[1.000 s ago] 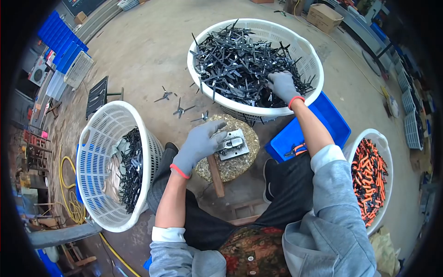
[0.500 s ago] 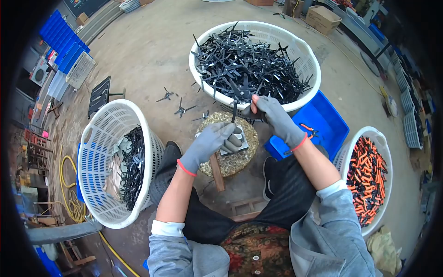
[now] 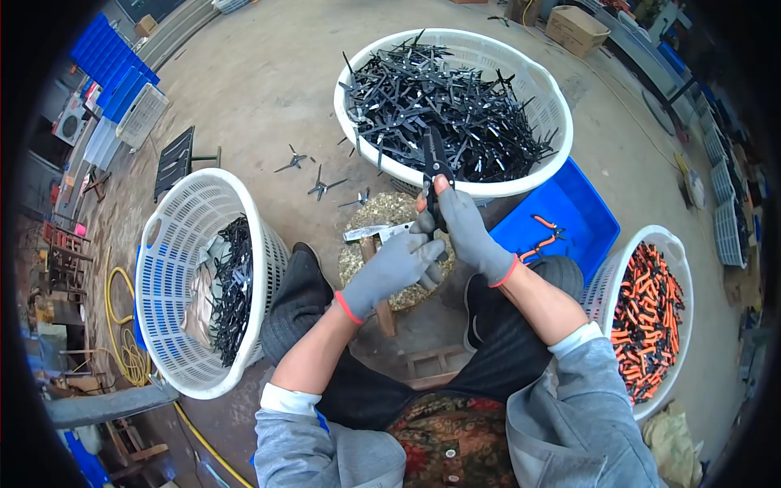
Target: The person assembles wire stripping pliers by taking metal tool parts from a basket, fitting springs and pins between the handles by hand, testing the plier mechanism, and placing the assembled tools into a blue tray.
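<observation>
My right hand, in a grey glove with bare thumb tip, grips a dark pair of pliers with the jaws pointing away from me. My gloved left hand is closed just below, its curled fingers at the lower end of the pliers' handles; the exact contact is partly hidden. Beneath both hands stands a round speckled block. A hammer with a wooden handle lies across it, passing under my left hand. Beyond my hands, a white basket holds a heap of similar black tools.
At left stands another white basket with dark parts. On the right, a blue tray holds orange-handled pliers, beside a basket of orange-and-black pieces. Several loose black tools lie on the floor.
The pliers' spread handles have come together, and the tool has turned more upright. My left hand has moved down, and my right hand has shifted slightly down, nearer to me.
</observation>
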Demonstrator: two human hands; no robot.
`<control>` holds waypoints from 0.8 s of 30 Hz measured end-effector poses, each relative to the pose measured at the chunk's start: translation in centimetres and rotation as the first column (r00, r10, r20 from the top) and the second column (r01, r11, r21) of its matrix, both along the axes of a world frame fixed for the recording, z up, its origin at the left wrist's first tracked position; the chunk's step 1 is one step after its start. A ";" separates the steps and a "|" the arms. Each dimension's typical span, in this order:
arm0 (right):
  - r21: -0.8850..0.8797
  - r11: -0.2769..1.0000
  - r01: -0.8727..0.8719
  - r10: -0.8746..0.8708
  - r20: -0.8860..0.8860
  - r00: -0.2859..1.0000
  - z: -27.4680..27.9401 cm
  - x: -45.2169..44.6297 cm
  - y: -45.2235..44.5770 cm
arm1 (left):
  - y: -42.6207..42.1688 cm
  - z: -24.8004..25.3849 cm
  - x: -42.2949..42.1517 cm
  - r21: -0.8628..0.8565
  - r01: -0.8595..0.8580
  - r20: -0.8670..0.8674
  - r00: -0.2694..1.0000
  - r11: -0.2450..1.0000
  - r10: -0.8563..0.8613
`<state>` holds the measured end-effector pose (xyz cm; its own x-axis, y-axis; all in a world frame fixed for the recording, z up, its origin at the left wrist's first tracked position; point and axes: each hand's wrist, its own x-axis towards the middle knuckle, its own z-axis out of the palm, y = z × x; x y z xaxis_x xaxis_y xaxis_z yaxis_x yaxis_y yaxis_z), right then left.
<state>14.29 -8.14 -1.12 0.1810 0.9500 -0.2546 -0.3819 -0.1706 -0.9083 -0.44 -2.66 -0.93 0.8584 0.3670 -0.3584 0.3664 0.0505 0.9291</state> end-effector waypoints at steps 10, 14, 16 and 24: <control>0.084 0.983 -0.164 0.161 0.038 0.986 0.6 0.6 -0.2 | 4.1 0.3 -1.7 0.131 -0.357 0.313 0.900 0.925 0.303; 0.051 0.982 -0.179 0.170 0.156 0.973 1.0 -0.4 -0.5 | 3.0 0.2 -0.3 0.353 -0.366 0.437 0.878 0.861 0.194; 0.065 0.974 -0.215 0.213 0.043 0.976 1.4 -0.4 -0.7 | 3.1 0.5 -0.3 0.326 -0.367 0.462 0.866 0.871 0.191; 0.077 0.893 -0.444 0.437 0.097 0.894 2.0 0.3 -1.1 | 3.0 2.9 -1.8 -0.130 -0.164 0.401 0.893 0.978 0.203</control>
